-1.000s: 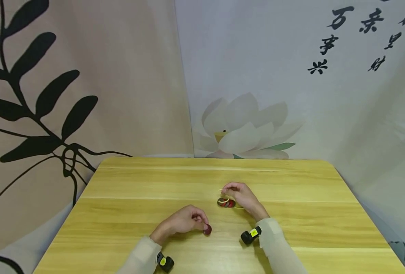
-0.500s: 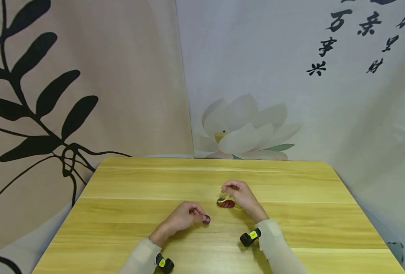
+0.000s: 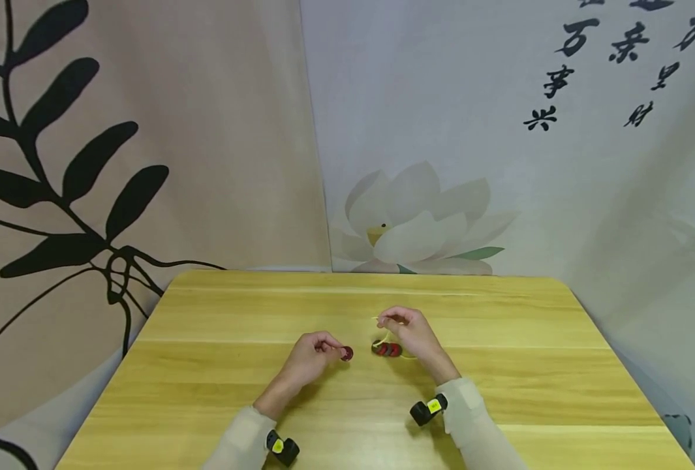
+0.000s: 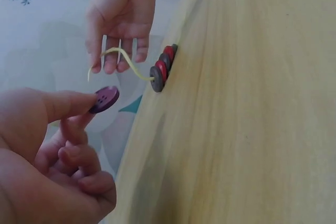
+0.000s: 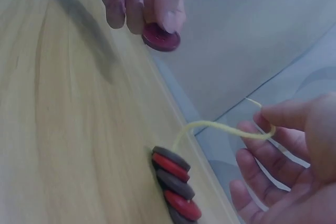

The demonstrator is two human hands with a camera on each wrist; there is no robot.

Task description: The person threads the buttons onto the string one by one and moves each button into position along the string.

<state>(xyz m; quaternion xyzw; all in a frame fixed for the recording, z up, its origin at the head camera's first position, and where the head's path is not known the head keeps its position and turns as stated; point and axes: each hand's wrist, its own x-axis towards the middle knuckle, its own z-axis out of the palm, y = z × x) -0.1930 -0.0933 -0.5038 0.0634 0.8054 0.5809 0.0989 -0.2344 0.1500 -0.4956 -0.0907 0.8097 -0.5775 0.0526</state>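
Note:
My left hand pinches a dark purple-red button by its edge, between thumb and forefinger. Small holes show in the button's face. Across from it, my right hand pinches a yellow cord close to its end, and a short thin tip sticks out past the fingers. From there the cord curves down into a row of red and dark brown buttons threaded on it, which lie on the table. In the head view the purple-red button is left of that row, apart from the cord's tip.
The wooden table spreads out under both hands. Behind its far edge hangs a pale cloth with printed leaves, a flower and writing. A black wrist camera sits on the left sleeve, another camera on the right.
My left hand has moved forward, away from the body, with the purple-red button, level with the threaded row. The right hand has lifted the cord's end slightly; the row has stayed about in place.

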